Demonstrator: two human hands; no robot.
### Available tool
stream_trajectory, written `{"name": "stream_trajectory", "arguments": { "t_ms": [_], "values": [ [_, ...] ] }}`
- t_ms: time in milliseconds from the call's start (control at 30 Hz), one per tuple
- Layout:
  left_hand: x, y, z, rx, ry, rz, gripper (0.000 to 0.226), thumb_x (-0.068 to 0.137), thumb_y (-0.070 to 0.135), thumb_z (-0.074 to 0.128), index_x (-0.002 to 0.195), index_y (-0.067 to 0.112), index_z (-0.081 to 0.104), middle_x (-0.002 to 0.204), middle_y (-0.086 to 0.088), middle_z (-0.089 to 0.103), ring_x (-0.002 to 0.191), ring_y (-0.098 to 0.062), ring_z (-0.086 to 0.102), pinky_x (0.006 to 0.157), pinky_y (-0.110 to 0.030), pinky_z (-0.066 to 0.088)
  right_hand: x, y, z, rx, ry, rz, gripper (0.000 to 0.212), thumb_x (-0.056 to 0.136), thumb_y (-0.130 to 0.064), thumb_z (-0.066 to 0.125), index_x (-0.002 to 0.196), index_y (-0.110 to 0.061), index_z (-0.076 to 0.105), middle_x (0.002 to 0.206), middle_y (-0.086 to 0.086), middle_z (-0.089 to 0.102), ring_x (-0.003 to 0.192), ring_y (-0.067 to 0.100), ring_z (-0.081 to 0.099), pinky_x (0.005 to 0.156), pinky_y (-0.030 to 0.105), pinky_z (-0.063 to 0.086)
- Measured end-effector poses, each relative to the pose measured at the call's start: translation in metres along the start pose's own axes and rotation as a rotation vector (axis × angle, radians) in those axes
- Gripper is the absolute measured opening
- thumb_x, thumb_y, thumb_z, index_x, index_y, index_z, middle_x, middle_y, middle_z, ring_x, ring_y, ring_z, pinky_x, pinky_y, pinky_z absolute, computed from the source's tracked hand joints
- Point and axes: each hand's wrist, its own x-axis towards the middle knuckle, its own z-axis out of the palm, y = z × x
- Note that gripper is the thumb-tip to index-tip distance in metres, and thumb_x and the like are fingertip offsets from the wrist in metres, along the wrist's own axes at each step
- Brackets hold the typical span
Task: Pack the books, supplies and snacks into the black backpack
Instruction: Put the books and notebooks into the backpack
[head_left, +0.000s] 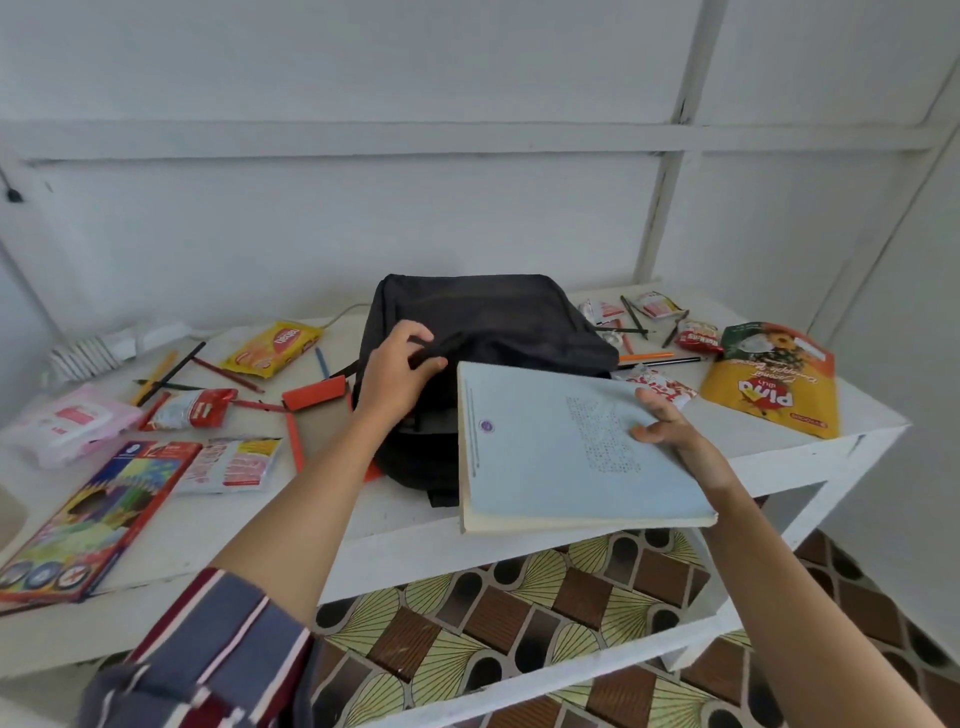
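**A:** From the head camera, how far along is the packing?

**B:** Early, I'd judge. The black backpack (493, 322) lies mid-table towards the back edge. The left hand (395, 364) has its fingers curled round a dark strap or flap at the bag's mouth, seemingly holding it open. The right hand (670, 431) grasps a pale blue book (566, 447) by its right edge, over the table's (405, 514) front edge and just beside the opening. I can't tell what's already inside the bag.

**A:** And what's left out?

**B:** Nearly everything, it seems. A box of coloured pencils (88, 525) sits at the front left corner, with a pink tissue pack (67, 423) and loose pencils (171, 371) behind it. There's also a red-and-white snack packet (189, 410) and a white sachet (234, 465). More pencils and small packets (636, 317) lie near the back right corner.

**A:** Any writing you can read?

**B:** The yellow packet (272, 348) left of the bag reads "nabati", upside down. The yellow pouch (774, 379) by the right edge shows what looks like "Pina". The book's cover has a round emblem and a block of print too small to read.
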Motion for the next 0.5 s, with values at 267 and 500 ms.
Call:
{"name": "stream_trajectory", "arguments": {
  "t_ms": [267, 500],
  "values": [
    [0.010, -0.011, 0.018, 0.442, 0.057, 0.250, 0.012, 0.083, 0.007, 0.050, 0.073, 0.012, 0.055, 0.104, -0.010, 0.053, 0.078, -0.008, 0.040, 0.066, -0.017, 0.031, 0.023, 0.009, 0.003, 0.069, 0.042, 0.081, 0.040, 0.082, 0.013, 0.042, 0.095, -0.021, 0.060, 0.076, -0.008, 0.069, 0.063, 0.007, 0.068, 0.049, 0.015, 0.050],
    [-0.003, -0.037, 0.000, 0.547, -0.323, 0.592, 0.005, 0.072, 0.009, 0.069, 0.075, 0.011, 0.072, 0.118, -0.013, 0.059, 0.108, -0.030, 0.058, 0.086, -0.042, 0.051, 0.036, 0.002, -0.005, 0.060, 0.111, -0.012, 0.047, 0.084, 0.009, 0.038, 0.097, -0.027, 0.064, 0.103, -0.007, 0.055, 0.079, 0.010, 0.067, 0.053, 0.014, 0.051]
  ]
}}
